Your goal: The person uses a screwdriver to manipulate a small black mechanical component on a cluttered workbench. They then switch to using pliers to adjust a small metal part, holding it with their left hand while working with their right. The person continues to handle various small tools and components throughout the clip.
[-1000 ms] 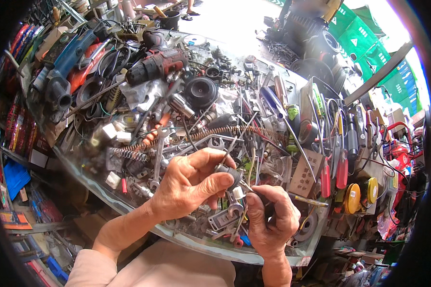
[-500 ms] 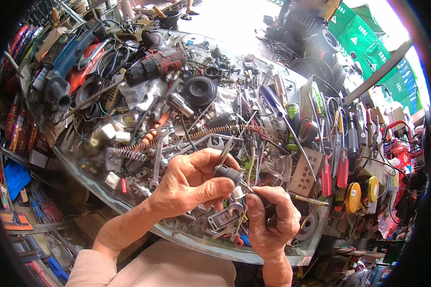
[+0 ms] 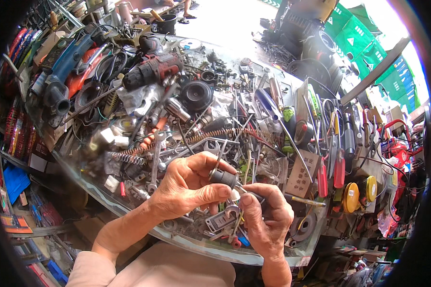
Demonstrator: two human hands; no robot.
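My left hand [image 3: 183, 186] pinches a dark ribbed cylindrical part [image 3: 223, 177] between thumb and fingers; a thin metal rod sticks up from it. From the other side, my right hand [image 3: 269, 220] grips a thin tool with a dark handle [image 3: 255, 196]. Its slim metal end reaches the right end of the ribbed part; its exact kind is hard to make out. Just below both hands lie an open-ended wrench [image 3: 232, 211] and a grey rectangular metal piece [image 3: 219, 222] on the cluttered glass tabletop [image 3: 177, 234].
A long coil spring [image 3: 196, 137] and another wrench [image 3: 156, 160] lie beyond my hands. A red-and-black power drill [image 3: 153, 70] and a blue angle grinder [image 3: 72, 60] stand farther left. Red-handled screwdrivers [image 3: 339, 173] and yellow round tins [image 3: 351, 197] are at the right.
The ribbed part has shifted slightly left and tilted a little. My right hand has moved slightly left, with the tool still in it. The whole view has shifted a little.
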